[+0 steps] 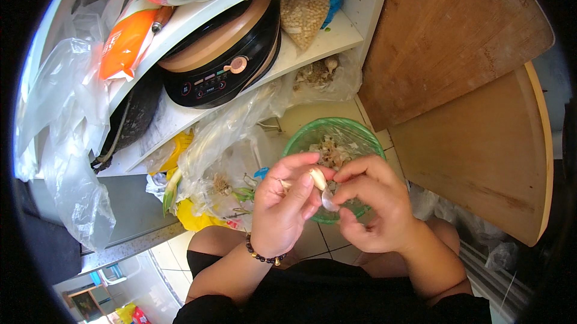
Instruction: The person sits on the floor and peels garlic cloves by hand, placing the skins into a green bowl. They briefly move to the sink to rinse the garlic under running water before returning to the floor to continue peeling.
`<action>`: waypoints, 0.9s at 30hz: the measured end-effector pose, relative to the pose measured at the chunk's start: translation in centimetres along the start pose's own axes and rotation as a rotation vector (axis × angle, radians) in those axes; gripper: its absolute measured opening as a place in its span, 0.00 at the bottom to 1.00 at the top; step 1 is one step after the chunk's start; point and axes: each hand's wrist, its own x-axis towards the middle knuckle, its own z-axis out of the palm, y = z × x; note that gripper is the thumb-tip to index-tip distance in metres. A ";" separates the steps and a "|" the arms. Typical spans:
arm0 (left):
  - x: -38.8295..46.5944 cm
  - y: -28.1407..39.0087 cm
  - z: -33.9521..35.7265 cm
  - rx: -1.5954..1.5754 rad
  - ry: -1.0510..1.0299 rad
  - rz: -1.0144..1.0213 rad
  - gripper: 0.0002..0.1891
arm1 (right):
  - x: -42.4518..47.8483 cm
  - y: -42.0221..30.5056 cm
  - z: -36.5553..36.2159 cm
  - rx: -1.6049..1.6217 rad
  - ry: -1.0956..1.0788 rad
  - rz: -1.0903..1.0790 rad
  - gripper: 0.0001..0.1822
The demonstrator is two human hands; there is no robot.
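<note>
My left hand (pixel 281 207) grips a garlic clove (pixel 318 179) between thumb and fingers; its pale flesh is bare. A thin, translucent piece of garlic skin (pixel 329 201) hangs at the clove's lower end. Close on the right, my right hand (pixel 376 202) has its fingers curled beside the skin; whether they pinch its edge I cannot tell. Both hands are above a green plastic basin (pixel 295 137) lined with clear film. Papery garlic peelings (pixel 334 150) lie inside it, partly hidden by my hands. More garlic may be tucked in my left palm, but the fingers cover it.
Left of the basin are plastic bags with scallions (pixel 171 191) and other vegetable scraps. A shelf unit holds a black electric cooker (pixel 221 67), a bag of beige pieces (pixel 305 13) and a bag with garlic bulbs (pixel 318 74). Wooden boards (pixel 451 31) stand at the right.
</note>
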 end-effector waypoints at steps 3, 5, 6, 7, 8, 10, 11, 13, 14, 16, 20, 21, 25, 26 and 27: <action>-0.2 -0.2 -0.3 0.092 -0.017 0.070 0.08 | 0.0 0.0 -0.4 0.102 0.066 0.099 0.10; -0.4 -0.3 -0.2 0.141 -0.034 0.071 0.06 | -0.3 0.4 -0.2 0.086 0.141 0.159 0.11; -0.5 -0.2 -0.2 0.172 -0.042 0.074 0.05 | 0.0 0.2 0.0 0.104 0.161 0.144 0.10; -0.7 -0.2 -0.2 0.203 -0.050 0.077 0.05 | 0.0 0.3 0.1 0.080 0.142 0.119 0.10; -0.8 -0.2 -0.1 0.234 -0.058 0.080 0.05 | -0.1 0.5 0.1 0.056 0.123 0.094 0.09; -0.9 -0.5 0.0 0.255 -0.055 0.095 0.04 | -0.2 0.6 0.1 0.050 0.108 0.095 0.08; -0.9 -0.6 0.1 0.265 -0.053 0.102 0.04 | -0.2 0.4 0.1 0.070 0.110 0.120 0.08; -0.9 -0.7 0.0 0.321 -0.051 0.128 0.06 | -0.2 0.3 0.0 0.128 0.093 0.153 0.07; -0.9 -0.8 -0.1 0.349 -0.050 0.141 0.08 | -0.1 0.4 -0.1 0.162 0.074 0.162 0.07; -0.9 -0.7 0.1 0.336 -0.073 0.149 0.09 | -0.2 0.5 -0.5 0.231 0.053 0.182 0.08; -1.1 -0.5 0.0 0.280 -0.118 0.085 0.03 | -0.1 0.6 -0.8 0.245 0.037 0.181 0.07; -1.2 -0.4 0.0 0.293 -0.126 0.078 0.04 | -0.1 0.4 -0.8 0.212 0.033 0.169 0.06; -1.2 -0.4 -0.1 0.244 -0.158 0.012 0.07 | -0.1 0.5 -0.2 0.094 0.096 0.151 0.07; -1.1 -0.5 -0.2 0.206 -0.166 -0.014 0.08 | -0.2 0.6 0.0 0.075 0.118 0.163 0.07; -1.0 -0.5 0.1 0.199 -0.160 -0.013 0.09 | -0.2 0.7 0.0 0.052 0.139 0.176 0.08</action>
